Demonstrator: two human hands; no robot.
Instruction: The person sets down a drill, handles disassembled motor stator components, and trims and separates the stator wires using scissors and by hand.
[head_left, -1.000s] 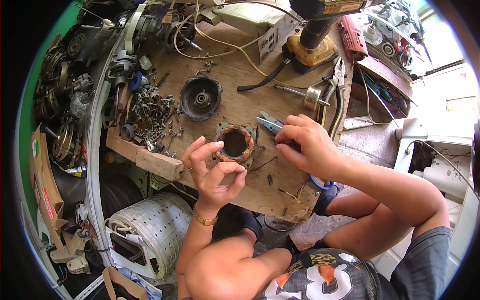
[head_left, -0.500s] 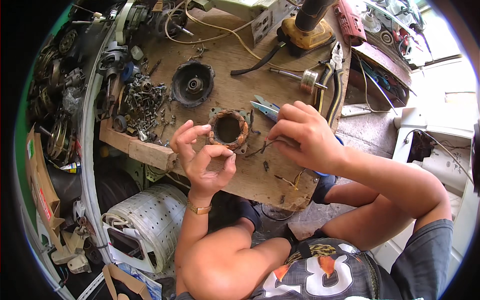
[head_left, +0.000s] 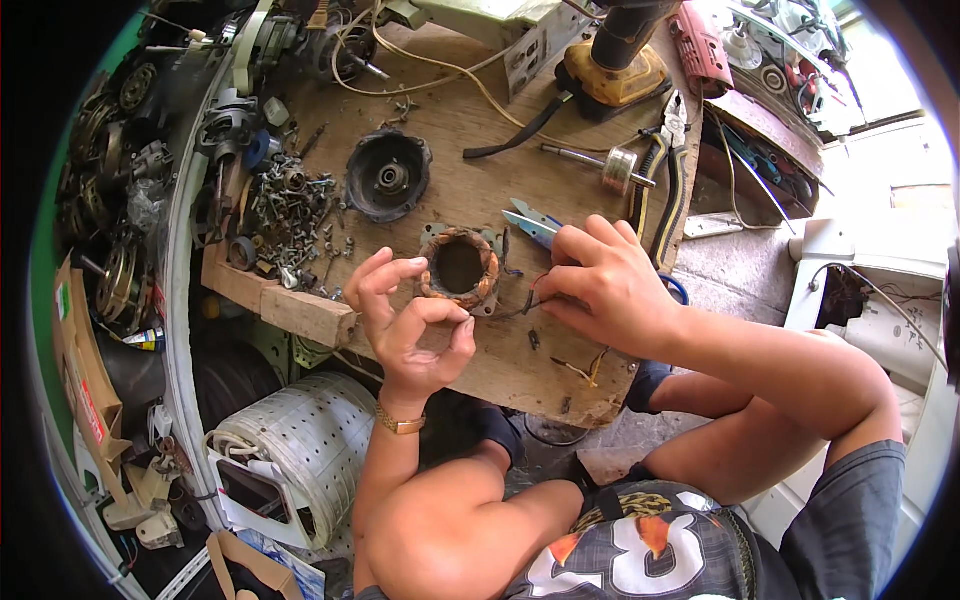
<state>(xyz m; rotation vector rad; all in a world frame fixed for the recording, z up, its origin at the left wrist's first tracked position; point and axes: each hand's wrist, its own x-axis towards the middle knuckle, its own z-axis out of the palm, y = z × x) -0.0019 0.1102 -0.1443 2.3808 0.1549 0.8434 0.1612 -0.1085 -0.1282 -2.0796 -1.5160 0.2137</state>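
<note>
A ring-shaped motor stator [head_left: 487, 262] with orange-brown windings rests on the wooden bench between my hands. My left hand [head_left: 408, 335] is at its near-left side, thumb and forefinger pinched on the end of a thin dark wire [head_left: 512, 314]; the other fingers are raised beside the windings. My right hand [head_left: 615, 295] pinches that wire's other part, right of the stator. Beneath or behind the right hand lie blue-handled scissors [head_left: 535, 225], blades pointing left; whether the palm touches them is hidden.
Farther back are a dark round motor cover [head_left: 388, 178], a rotor on a shaft [head_left: 618, 168], pliers [head_left: 660, 170] and a yellow-and-black drill [head_left: 615, 75]. Loose screws [head_left: 295, 220] pile up at left. Wire scraps [head_left: 580, 372] lie by the front edge, above a perforated drum [head_left: 320, 440].
The wire now runs in a line between both hands' fingertips near the stator. Both hands keep nearly the same place; the whole view has shifted slightly.
</note>
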